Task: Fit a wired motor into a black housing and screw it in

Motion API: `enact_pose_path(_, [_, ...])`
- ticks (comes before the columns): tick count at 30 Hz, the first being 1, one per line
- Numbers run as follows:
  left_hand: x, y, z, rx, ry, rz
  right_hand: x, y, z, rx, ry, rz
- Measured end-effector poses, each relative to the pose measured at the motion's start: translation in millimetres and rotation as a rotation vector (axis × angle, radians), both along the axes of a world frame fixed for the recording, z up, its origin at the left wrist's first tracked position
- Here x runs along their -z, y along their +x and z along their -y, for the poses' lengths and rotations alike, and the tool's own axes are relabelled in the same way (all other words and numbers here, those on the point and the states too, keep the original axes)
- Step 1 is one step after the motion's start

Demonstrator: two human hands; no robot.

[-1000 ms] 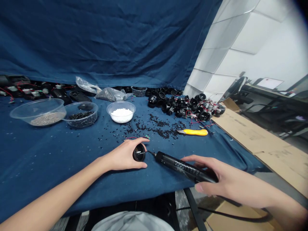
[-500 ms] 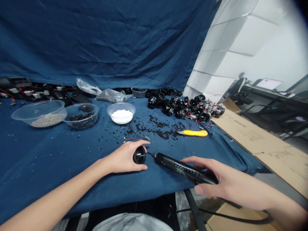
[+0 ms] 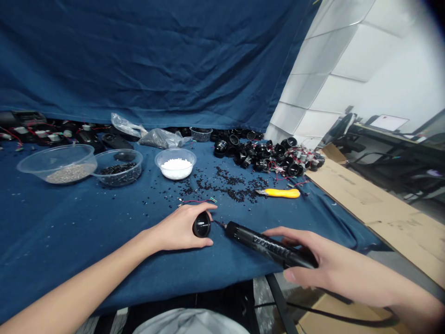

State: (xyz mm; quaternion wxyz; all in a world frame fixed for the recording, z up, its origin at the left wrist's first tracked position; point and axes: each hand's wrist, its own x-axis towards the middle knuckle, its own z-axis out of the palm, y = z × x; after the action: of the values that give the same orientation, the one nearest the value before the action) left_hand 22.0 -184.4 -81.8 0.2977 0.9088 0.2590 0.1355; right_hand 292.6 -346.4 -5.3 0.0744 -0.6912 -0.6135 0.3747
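Observation:
My left hand (image 3: 184,227) is closed around a round black plastic housing (image 3: 201,225) at the near middle of the blue cloth, its fingers curled over the top and the thumb below. In my right hand (image 3: 313,260) lies a black electric screwdriver (image 3: 267,245), pointing left with its cable trailing below. The thin bit ends close to the housing's right side; whether it touches cannot be made out. Just beyond my left hand is a small green circuit board (image 3: 213,200) with a red and black wire.
A yellow-handled knife (image 3: 281,193) lies right of scattered black bits (image 3: 232,183). Behind them is a heap of black housings and motors (image 3: 264,155). Clear bowls hold white pieces (image 3: 176,168), black screws (image 3: 118,169) and metal screws (image 3: 67,173). Cardboard (image 3: 382,208) is at right.
The screwdriver and my right hand have shifted very slightly to the right. My left hand and the housing look nearly still.

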Motion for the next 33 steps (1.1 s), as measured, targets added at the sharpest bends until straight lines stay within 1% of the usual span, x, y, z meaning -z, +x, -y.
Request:
enact_pose_path(12, [0.7, -0.4, -0.2, -0.004, 0.010, -0.015, 2.3, 1.5, 2.6, 0.000, 0.003, 0.000])
enact_pose_path(23, [-2.1, -0.8, 1.0, 0.001, 0.000, -0.027, -0.5, -2.0, 1.1, -0.003, 0.021, -0.003])
enact_pose_path(33, [0.8, -0.4, -0.3, 0.008, 0.007, -0.012, -0.9, -1.9, -0.4, -0.003, 0.040, -0.021])
